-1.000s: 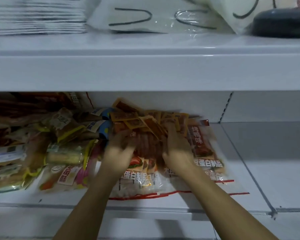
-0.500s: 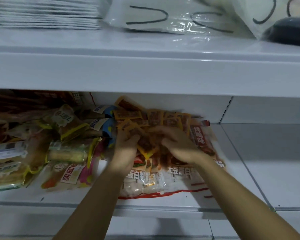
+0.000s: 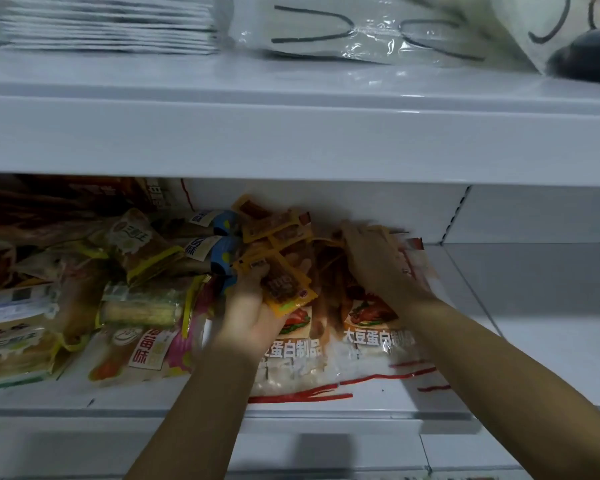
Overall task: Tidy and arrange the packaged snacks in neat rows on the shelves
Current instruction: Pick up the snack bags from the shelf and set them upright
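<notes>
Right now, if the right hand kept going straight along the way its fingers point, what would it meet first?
The right hand points up-left and inward over the loose orange sachets. It would likely push into those first, then the shelf's white back wall; depth is unclear.

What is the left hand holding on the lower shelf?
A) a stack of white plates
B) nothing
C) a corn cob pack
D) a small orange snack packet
D: the left hand grips a small orange snack packet above the big bags.
</notes>
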`<state>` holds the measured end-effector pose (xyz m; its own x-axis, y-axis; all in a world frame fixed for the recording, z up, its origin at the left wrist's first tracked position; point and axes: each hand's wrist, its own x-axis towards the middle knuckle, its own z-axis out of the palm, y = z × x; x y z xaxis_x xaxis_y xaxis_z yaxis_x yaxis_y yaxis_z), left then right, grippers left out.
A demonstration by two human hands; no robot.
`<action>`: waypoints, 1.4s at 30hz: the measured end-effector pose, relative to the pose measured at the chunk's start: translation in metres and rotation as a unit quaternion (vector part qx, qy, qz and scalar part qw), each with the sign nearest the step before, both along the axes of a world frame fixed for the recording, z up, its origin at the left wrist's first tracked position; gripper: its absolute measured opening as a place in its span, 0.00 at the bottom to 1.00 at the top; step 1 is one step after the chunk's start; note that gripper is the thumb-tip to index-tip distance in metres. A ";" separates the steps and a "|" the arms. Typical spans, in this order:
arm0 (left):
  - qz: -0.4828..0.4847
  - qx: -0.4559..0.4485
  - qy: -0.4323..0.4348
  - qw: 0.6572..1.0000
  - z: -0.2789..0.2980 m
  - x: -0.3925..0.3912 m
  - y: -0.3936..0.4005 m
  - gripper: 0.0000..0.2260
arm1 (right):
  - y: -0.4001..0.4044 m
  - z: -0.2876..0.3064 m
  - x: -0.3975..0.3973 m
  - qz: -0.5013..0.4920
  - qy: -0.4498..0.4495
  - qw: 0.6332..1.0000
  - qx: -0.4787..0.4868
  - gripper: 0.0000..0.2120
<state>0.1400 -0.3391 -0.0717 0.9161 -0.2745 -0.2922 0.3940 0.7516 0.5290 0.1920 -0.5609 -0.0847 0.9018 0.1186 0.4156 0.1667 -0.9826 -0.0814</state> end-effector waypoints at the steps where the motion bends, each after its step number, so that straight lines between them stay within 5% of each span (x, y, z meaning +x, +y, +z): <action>1: -0.005 0.001 -0.003 1.000 0.001 0.000 -0.001 0.13 | -0.005 0.001 -0.003 0.009 -0.015 0.999 0.041 0.18; 4: -0.012 0.039 -0.014 0.999 0.000 0.001 -0.008 0.16 | -0.021 0.001 -0.006 0.048 -0.017 0.988 0.148 0.08; 7: -0.008 0.100 -0.047 0.994 -0.007 0.002 -0.015 0.19 | -0.029 0.005 -0.012 0.049 0.031 0.985 0.160 0.09; 13: -0.011 0.090 -0.007 0.996 -0.008 0.012 -0.012 0.15 | -0.021 0.026 -0.032 0.030 -0.038 0.956 0.289 0.09; 19: -0.081 0.033 -0.064 0.994 0.011 -0.007 -0.021 0.19 | 0.014 0.042 -0.055 0.138 -0.075 0.864 0.478 0.13; 22: -0.082 -0.093 -0.077 0.989 0.014 -0.008 -0.020 0.18 | 0.025 0.038 -0.064 0.190 -0.058 0.881 0.429 0.18; 24: -0.056 -0.060 -0.094 0.992 0.021 -0.010 -0.020 0.20 | 0.025 0.026 -0.068 0.211 -0.030 0.901 0.379 0.20; 26: -0.077 0.066 -0.084 0.991 0.023 -0.017 -0.022 0.18 | 0.026 0.016 -0.072 0.208 -0.002 0.906 0.369 0.24; 30: -0.079 -0.002 -0.062 0.995 0.022 -0.021 -0.025 0.14 | 0.027 0.020 -0.079 0.226 0.044 0.894 0.384 0.17; 34: -0.059 0.013 -0.049 0.997 0.018 -0.021 -0.025 0.21 | 0.029 0.023 -0.091 0.236 0.030 0.920 0.311 0.17; 39: -0.005 0.034 -0.068 0.997 0.014 -0.018 -0.028 0.23 | 0.035 0.018 -0.092 0.104 -0.022 0.917 0.385 0.19; 42: 0.052 0.028 -0.069 0.996 0.008 -0.013 -0.032 0.22 | 0.035 0.012 -0.102 0.117 -0.040 0.892 0.435 0.16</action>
